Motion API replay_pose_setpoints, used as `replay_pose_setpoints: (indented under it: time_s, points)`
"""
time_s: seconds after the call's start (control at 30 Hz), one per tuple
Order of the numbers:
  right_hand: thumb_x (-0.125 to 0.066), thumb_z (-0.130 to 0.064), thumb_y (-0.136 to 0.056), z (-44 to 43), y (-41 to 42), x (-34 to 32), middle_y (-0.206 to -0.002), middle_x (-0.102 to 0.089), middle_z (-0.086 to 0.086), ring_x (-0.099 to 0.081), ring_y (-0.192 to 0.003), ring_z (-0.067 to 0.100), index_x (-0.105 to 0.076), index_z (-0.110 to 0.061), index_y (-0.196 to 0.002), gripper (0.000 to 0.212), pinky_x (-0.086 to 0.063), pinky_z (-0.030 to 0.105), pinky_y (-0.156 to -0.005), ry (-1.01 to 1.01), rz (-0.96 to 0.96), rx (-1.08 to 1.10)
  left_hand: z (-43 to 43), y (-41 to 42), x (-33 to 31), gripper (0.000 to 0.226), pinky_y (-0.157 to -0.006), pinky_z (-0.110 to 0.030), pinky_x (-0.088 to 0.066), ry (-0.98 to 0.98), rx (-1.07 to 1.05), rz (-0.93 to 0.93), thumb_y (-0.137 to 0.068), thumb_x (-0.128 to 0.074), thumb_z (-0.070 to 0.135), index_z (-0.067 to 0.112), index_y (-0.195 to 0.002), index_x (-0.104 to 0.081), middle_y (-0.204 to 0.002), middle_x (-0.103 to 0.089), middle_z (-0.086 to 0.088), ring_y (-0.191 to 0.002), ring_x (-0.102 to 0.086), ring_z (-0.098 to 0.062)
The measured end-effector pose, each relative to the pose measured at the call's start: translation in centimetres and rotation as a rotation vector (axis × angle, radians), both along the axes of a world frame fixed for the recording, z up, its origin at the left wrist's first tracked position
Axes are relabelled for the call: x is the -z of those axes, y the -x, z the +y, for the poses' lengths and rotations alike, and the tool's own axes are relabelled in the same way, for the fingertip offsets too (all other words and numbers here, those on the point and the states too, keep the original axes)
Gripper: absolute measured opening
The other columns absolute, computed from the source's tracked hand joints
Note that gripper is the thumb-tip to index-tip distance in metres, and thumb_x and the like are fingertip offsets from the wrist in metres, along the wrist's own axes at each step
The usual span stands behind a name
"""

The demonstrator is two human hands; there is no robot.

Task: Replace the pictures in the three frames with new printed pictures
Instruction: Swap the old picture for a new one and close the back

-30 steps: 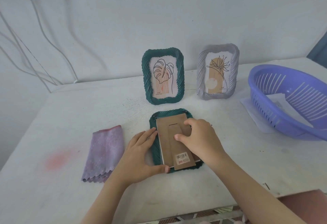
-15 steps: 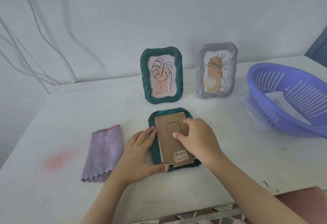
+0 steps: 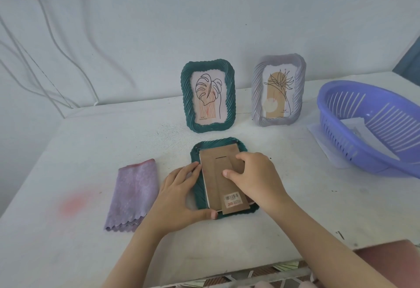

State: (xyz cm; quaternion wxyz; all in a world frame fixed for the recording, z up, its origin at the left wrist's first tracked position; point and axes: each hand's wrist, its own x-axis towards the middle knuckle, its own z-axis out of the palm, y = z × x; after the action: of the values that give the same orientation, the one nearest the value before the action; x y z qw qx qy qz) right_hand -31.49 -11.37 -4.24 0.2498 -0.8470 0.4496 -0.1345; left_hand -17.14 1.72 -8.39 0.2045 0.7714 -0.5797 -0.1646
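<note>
At the near edge of the white table (image 3: 75, 142), two bare forearms reach in from below. Just beyond them a dark green frame (image 3: 197, 193) lies face down, its brown cardboard backing (image 3: 218, 162) facing up, with a barcode sticker (image 3: 232, 197) near its lower end. The left hand (image 3: 179, 199) lies flat along the frame's left side, fingers (image 3: 191, 169) touching the backing's edge and thumb pressed at the bottom corner; it steadies the frame without closing around it. The right hand (image 3: 254, 178) rests on top of the backing, thumb on the central stand strip, fingers curled over the right edge; whether it pinches the board or only presses it I cannot tell.

Compared with half a second ago, both hands sit in nearly the same places. A thin white edge shows under the backing along its left and bottom sides, and the board looks slightly skewed in the frame. I judge the backing is being worked loose or reseated, and this frame's picture swap is unfinished.

Left of the hands lies a folded purple cloth (image 3: 134, 194). Farther back, an upright green frame (image 3: 208, 95) and a grey-lilac frame (image 3: 278, 93) stand side by side, each holding a leaf drawing, near the wall. To the right, a purple plastic basket (image 3: 345, 133) rests on some white paper sheets (image 3: 318, 135); more paper lies inside, possibly the new prints.
</note>
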Motion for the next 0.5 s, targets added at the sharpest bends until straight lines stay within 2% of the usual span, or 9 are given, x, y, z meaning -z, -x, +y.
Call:
replay_pose_setpoints:
  time_s: [0.1, 0.23, 0.3, 0.4, 0.5]
  points:
    - [-0.069, -0.038, -0.079, -0.5, 0.2, 0.0, -0.118, -0.062, 0.002, -0.057, -0.107, 0.018, -0.057, -0.016, -0.124, 0.051, -0.042, 0.025, -0.086, -0.056, -0.077, 0.024, 0.1, -0.1, 0.0, 0.124, -0.109, -0.020, 0.000, -0.033, 0.028, -0.023, -0.043, -0.048, 0.091, 0.036, -0.144, -0.002, -0.141, 0.002, 0.032, -0.126, 0.003, 0.008]
    - [-0.070, -0.030, -0.080, -0.9, 0.6, -0.1, -0.109, -0.063, 0.001, -0.053, -0.090, 0.011, -0.059, -0.017, -0.121, 0.044, -0.040, 0.021, -0.080, -0.095, -0.159, 0.017, 0.1, -0.1, -0.1, 0.125, -0.108, -0.020, 0.001, -0.038, 0.035, -0.036, -0.042, -0.051, 0.089, 0.035, -0.144, -0.002, -0.141, 0.002, 0.031, -0.125, 0.004, 0.009]
    - [-0.071, -0.028, -0.079, -1.2, 0.6, 0.0, -0.097, -0.063, -0.003, -0.052, -0.082, 0.007, -0.061, -0.018, -0.118, 0.041, -0.039, 0.016, -0.075, -0.127, -0.191, 0.022, 0.1, 0.0, -0.1, 0.125, -0.107, -0.019, 0.002, -0.037, 0.033, -0.043, -0.042, -0.051, 0.089, 0.036, -0.143, 0.000, -0.141, 0.003, 0.031, -0.123, 0.005, 0.011]
    - [-0.072, -0.020, -0.077, -1.8, 0.6, 0.2, -0.073, -0.054, -0.013, -0.051, -0.068, 0.001, -0.065, -0.021, -0.107, 0.031, -0.037, 0.002, -0.058, -0.201, -0.270, 0.043, 0.1, 0.0, -0.2, 0.125, -0.108, -0.019, 0.001, -0.029, 0.032, -0.045, -0.042, -0.049, 0.090, 0.035, -0.144, -0.001, -0.141, 0.002, 0.031, -0.123, 0.005, 0.011]
    - [-0.070, -0.015, -0.079, -2.2, 0.7, 0.5, -0.069, -0.057, -0.011, -0.053, -0.065, -0.001, -0.068, -0.022, -0.104, 0.026, -0.037, -0.002, -0.058, -0.229, -0.325, 0.061, 0.1, 0.1, -0.1, 0.127, -0.109, -0.021, 0.000, -0.019, 0.026, -0.030, -0.041, -0.048, 0.092, 0.033, -0.145, -0.004, -0.141, 0.001, 0.030, -0.126, 0.003, 0.008]
